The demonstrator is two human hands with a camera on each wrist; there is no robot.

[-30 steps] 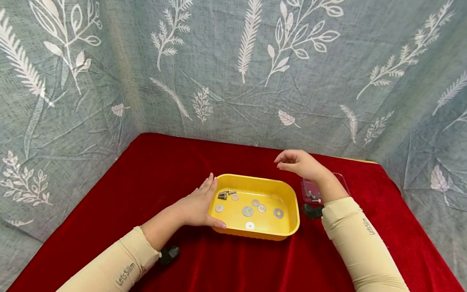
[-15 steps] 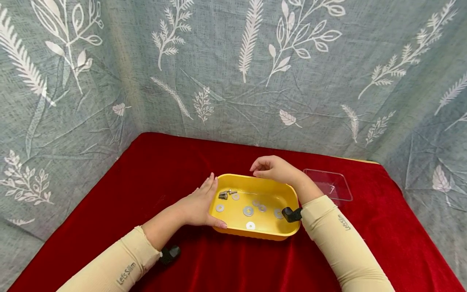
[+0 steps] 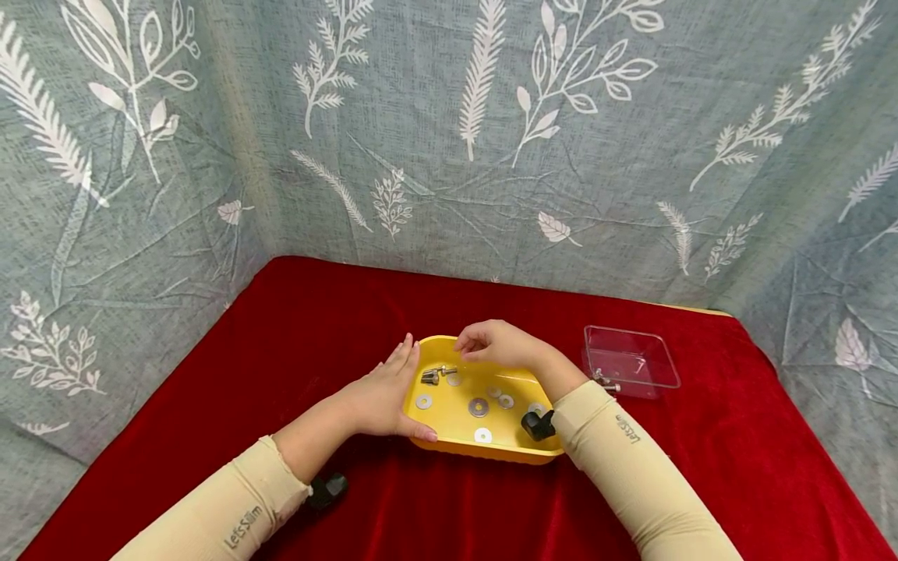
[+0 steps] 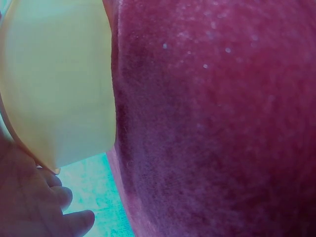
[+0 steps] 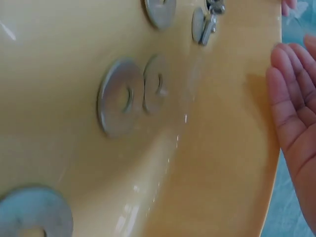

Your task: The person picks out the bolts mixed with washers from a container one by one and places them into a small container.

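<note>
In the head view my left hand rests against the left end of a yellow plastic tray, fingers straight and thumb over the near rim. The left wrist view has the tray's pale wall with fingertips by its corner. Over the tray's far side hovers my right hand, its fingers loosely bent and nothing seen between them. Small bolts lie at the tray's left end, to the left of its fingertips. Several flat washers are spread across the tray floor; the right wrist view shows a washer close up.
A clear plastic box stands at the right on the red cloth, with small bolts seen at its near left, partly behind the right sleeve. A patterned grey-blue curtain hangs behind.
My right hand has moved left and lower, from near the clear box to over the tray's far rim and inside. The left hand and the tray stay in place.
</note>
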